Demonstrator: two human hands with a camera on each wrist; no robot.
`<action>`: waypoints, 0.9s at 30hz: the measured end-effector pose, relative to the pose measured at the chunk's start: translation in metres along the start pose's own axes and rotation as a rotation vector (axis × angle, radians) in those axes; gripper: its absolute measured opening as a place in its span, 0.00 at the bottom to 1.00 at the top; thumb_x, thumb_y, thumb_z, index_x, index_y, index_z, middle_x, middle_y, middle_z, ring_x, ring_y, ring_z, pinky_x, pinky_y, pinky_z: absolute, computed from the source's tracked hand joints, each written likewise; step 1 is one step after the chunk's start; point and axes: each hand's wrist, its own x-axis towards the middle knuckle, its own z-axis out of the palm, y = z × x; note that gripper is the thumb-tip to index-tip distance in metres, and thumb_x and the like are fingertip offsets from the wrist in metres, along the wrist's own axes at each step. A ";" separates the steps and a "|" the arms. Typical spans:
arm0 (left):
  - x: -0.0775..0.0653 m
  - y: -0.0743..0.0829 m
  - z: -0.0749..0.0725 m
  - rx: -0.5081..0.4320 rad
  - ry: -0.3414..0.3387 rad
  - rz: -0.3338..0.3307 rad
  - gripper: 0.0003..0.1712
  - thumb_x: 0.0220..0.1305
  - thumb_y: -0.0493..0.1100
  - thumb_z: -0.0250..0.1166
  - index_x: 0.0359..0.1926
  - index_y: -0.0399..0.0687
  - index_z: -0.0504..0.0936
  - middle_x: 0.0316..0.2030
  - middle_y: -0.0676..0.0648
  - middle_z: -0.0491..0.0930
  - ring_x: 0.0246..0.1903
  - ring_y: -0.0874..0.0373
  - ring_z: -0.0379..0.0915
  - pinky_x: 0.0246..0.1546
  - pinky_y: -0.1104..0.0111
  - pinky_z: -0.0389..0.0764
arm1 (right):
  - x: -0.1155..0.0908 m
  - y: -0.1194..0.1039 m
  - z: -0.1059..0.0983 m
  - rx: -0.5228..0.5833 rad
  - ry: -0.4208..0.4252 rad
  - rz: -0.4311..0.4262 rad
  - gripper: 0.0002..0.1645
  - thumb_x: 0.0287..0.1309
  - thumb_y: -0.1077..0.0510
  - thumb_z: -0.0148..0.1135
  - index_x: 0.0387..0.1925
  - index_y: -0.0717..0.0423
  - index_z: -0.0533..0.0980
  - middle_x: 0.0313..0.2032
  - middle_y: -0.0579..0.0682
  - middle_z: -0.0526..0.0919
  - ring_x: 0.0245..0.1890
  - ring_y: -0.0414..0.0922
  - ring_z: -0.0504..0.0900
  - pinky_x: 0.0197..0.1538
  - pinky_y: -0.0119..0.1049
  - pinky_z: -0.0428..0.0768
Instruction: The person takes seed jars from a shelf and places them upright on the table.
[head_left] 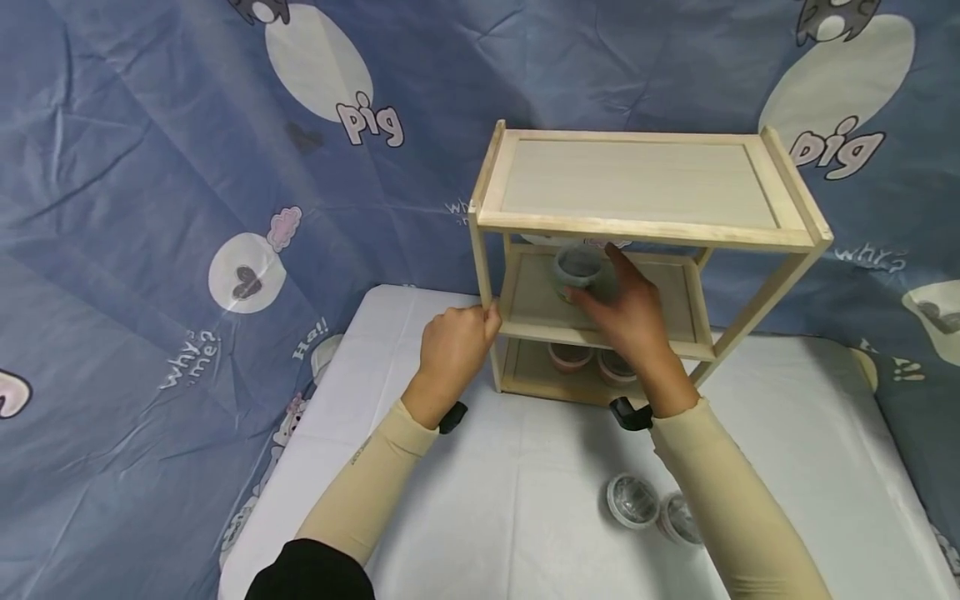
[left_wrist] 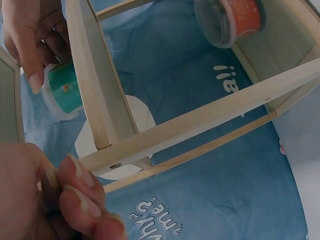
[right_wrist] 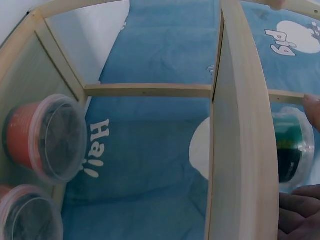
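My left hand (head_left: 459, 342) grips the front left post of a small wooden shelf rack (head_left: 645, 227), its fingers curled in the left wrist view. Inside the rack, my right hand (head_left: 633, 312) holds a clear-lidded plastic tub (head_left: 577, 262) over the left part of the middle shelf, thumb on one side and fingers on the other. That tub's green label (left_wrist: 66, 87) shows in the left wrist view. On the bottom shelf stand two tubs with reddish labels, a left one (head_left: 570, 357) and a right one (head_left: 617, 367), the latter partly behind my right arm.
Two more lidded tubs stand on the white tabletop (head_left: 465, 517) in front of the rack: one fully visible tub (head_left: 632, 501) and another tub (head_left: 681, 518) partly covered by my right sleeve. A blue printed cloth (head_left: 420, 50) hangs behind the rack.
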 end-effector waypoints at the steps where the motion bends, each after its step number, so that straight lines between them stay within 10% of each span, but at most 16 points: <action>1: 0.000 0.000 0.000 0.002 -0.002 -0.001 0.34 0.79 0.45 0.57 0.10 0.53 0.63 0.08 0.52 0.61 0.08 0.56 0.63 0.07 0.59 0.66 | 0.001 0.000 0.001 0.007 -0.001 -0.003 0.54 0.63 0.41 0.73 0.80 0.55 0.59 0.74 0.64 0.66 0.73 0.64 0.65 0.69 0.63 0.66; 27: 0.001 -0.001 -0.001 -0.019 -0.038 -0.022 0.34 0.79 0.46 0.55 0.11 0.54 0.62 0.09 0.53 0.60 0.08 0.56 0.63 0.08 0.59 0.67 | 0.021 -0.006 0.015 -0.039 -0.033 0.020 0.55 0.63 0.32 0.70 0.78 0.60 0.62 0.70 0.65 0.71 0.69 0.65 0.70 0.65 0.60 0.71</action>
